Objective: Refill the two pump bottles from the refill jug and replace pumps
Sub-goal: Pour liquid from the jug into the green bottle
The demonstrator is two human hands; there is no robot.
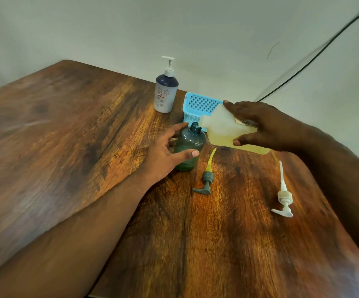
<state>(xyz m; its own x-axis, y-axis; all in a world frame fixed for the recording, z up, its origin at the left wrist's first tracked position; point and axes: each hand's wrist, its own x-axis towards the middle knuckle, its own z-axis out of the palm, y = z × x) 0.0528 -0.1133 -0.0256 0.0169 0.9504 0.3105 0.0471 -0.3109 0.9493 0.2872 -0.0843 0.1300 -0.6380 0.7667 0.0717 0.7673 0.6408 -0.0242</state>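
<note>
A dark green translucent bottle (189,147) stands upright on the wooden table (66,125) with its neck uncapped. My left hand (165,151) wraps around its left side. My right hand (266,125) holds a translucent refill jug (223,127) of yellow liquid, tilted so its mouth sits at the green bottle's neck. A grey pump with a yellow tube (207,177) lies on the table just right of the green bottle. A white pump (284,196) lies farther right. A white and navy pump bottle (166,91) stands at the back with its pump fitted.
A light blue perforated basket (200,106) sits behind the green bottle, against the wall. A black cable (316,57) runs diagonally across the wall at the right. The table's right edge slopes away near my right forearm.
</note>
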